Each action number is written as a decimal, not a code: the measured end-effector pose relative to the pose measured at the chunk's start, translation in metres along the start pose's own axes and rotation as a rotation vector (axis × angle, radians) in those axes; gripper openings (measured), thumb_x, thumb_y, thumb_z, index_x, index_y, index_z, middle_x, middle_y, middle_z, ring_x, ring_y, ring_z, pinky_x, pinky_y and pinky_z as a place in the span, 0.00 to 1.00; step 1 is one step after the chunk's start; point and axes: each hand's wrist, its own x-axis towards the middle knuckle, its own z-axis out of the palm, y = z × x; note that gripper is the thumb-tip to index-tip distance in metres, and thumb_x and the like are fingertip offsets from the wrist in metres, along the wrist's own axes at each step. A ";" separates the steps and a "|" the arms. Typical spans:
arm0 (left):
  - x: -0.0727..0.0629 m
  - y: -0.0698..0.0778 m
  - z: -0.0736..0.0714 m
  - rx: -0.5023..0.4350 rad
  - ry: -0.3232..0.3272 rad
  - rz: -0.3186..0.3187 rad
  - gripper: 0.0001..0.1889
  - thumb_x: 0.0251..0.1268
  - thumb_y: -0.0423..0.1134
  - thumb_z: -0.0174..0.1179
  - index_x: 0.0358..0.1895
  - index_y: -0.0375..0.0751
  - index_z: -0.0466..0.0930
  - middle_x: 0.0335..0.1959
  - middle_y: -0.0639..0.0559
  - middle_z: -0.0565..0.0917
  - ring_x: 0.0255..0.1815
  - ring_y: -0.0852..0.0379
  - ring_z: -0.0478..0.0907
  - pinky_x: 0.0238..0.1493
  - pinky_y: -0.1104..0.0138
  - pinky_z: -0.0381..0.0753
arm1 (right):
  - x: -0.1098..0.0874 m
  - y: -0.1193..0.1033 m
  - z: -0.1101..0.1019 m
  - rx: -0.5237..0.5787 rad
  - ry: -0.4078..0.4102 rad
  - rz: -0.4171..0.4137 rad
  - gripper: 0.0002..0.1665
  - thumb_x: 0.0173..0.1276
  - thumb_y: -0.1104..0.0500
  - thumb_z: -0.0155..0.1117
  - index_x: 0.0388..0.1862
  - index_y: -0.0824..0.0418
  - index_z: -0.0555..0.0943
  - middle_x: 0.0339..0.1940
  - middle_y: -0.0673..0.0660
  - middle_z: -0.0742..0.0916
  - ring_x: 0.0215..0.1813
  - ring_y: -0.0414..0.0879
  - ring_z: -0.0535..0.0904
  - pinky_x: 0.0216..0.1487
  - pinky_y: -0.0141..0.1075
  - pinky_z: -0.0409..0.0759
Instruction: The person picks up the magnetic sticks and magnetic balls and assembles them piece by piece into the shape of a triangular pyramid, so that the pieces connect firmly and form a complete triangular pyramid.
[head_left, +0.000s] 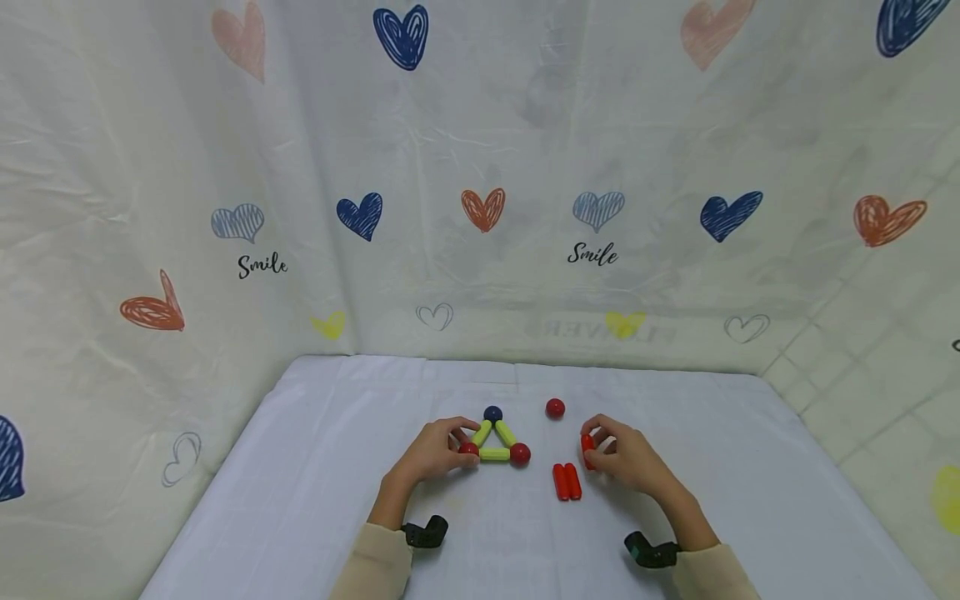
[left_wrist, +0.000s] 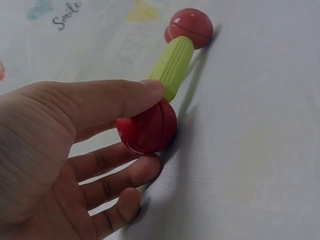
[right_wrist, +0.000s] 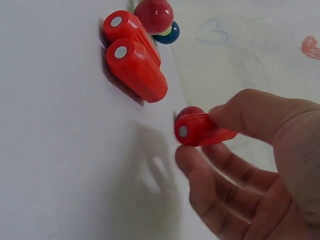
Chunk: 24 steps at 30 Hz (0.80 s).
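A flat triangle of yellow-green rods (head_left: pixel 495 454) lies on the table, joined by a dark blue ball (head_left: pixel 492 413) at the far corner and red balls at the two near corners. My left hand (head_left: pixel 435 450) holds the left red ball (left_wrist: pixel 150 130) between thumb and fingers; the other red ball (head_left: pixel 520 454) is untouched. To the right, my right hand (head_left: pixel 630 460) pinches a red rod (right_wrist: pixel 200 129) between thumb and fingertips. That rod's visible end has a silver disc. Two more red rods (head_left: pixel 567 482) lie side by side, left of and nearer than this hand.
A loose red ball (head_left: pixel 555 408) sits farther back, between the triangle and my right hand. White cloth covers the table (head_left: pixel 315 467). Behind it hangs a pale curtain (head_left: pixel 480 125) printed with hearts. Each wrist wears a black device (head_left: pixel 426 532).
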 end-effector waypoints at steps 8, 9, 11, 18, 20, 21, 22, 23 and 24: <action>0.000 0.001 0.000 0.004 -0.010 0.000 0.28 0.57 0.43 0.76 0.62 0.51 0.81 0.44 0.54 0.84 0.39 0.55 0.77 0.36 0.65 0.79 | -0.002 -0.021 0.004 0.129 0.074 -0.100 0.22 0.69 0.61 0.69 0.61 0.55 0.77 0.51 0.59 0.85 0.40 0.47 0.84 0.36 0.34 0.85; 0.000 0.001 0.000 0.006 -0.011 0.001 0.28 0.57 0.43 0.76 0.63 0.51 0.81 0.44 0.54 0.84 0.39 0.55 0.77 0.35 0.65 0.79 | -0.003 -0.024 0.006 0.136 0.080 -0.114 0.22 0.69 0.61 0.69 0.61 0.55 0.77 0.51 0.60 0.85 0.40 0.47 0.84 0.36 0.34 0.85; 0.000 0.002 0.000 0.007 -0.012 -0.001 0.28 0.57 0.43 0.77 0.63 0.51 0.81 0.44 0.54 0.84 0.38 0.55 0.77 0.35 0.65 0.79 | -0.003 -0.030 0.010 0.144 0.091 -0.133 0.23 0.69 0.61 0.70 0.61 0.54 0.77 0.51 0.59 0.84 0.41 0.46 0.84 0.36 0.33 0.85; -0.002 0.002 -0.001 0.001 -0.014 -0.001 0.28 0.56 0.43 0.77 0.63 0.50 0.81 0.43 0.54 0.84 0.38 0.55 0.77 0.34 0.65 0.79 | -0.002 -0.048 0.033 0.154 0.086 -0.159 0.22 0.68 0.63 0.71 0.59 0.52 0.78 0.51 0.56 0.85 0.42 0.45 0.84 0.39 0.32 0.86; -0.001 0.002 -0.001 -0.002 -0.015 0.001 0.28 0.56 0.44 0.77 0.62 0.51 0.81 0.43 0.54 0.85 0.38 0.55 0.77 0.34 0.65 0.80 | -0.001 -0.052 0.039 0.149 0.080 -0.169 0.22 0.67 0.64 0.72 0.58 0.50 0.79 0.50 0.54 0.86 0.42 0.45 0.83 0.40 0.31 0.85; -0.001 0.001 -0.001 -0.002 -0.015 0.003 0.28 0.56 0.44 0.77 0.62 0.51 0.81 0.43 0.54 0.85 0.38 0.55 0.78 0.34 0.65 0.80 | -0.001 -0.054 0.042 0.148 0.079 -0.179 0.22 0.67 0.64 0.72 0.58 0.50 0.79 0.49 0.54 0.86 0.43 0.44 0.83 0.41 0.31 0.85; -0.001 0.001 0.000 0.001 -0.015 0.004 0.28 0.56 0.44 0.77 0.62 0.51 0.81 0.44 0.54 0.85 0.39 0.55 0.78 0.34 0.65 0.80 | -0.001 -0.056 0.045 0.144 0.081 -0.189 0.22 0.66 0.64 0.72 0.57 0.49 0.79 0.48 0.53 0.86 0.43 0.44 0.83 0.41 0.31 0.84; -0.001 0.000 0.000 0.003 -0.014 0.005 0.28 0.56 0.44 0.77 0.62 0.51 0.82 0.44 0.54 0.85 0.39 0.55 0.78 0.34 0.65 0.80 | 0.000 -0.058 0.047 0.138 0.081 -0.200 0.22 0.66 0.64 0.73 0.57 0.49 0.79 0.47 0.52 0.86 0.43 0.44 0.83 0.41 0.30 0.83; 0.000 0.000 0.000 0.005 -0.014 0.006 0.28 0.56 0.44 0.77 0.62 0.52 0.82 0.44 0.54 0.85 0.38 0.55 0.78 0.34 0.65 0.80 | 0.000 -0.060 0.049 0.132 0.084 -0.212 0.22 0.66 0.64 0.73 0.56 0.48 0.80 0.47 0.51 0.86 0.43 0.44 0.83 0.41 0.30 0.83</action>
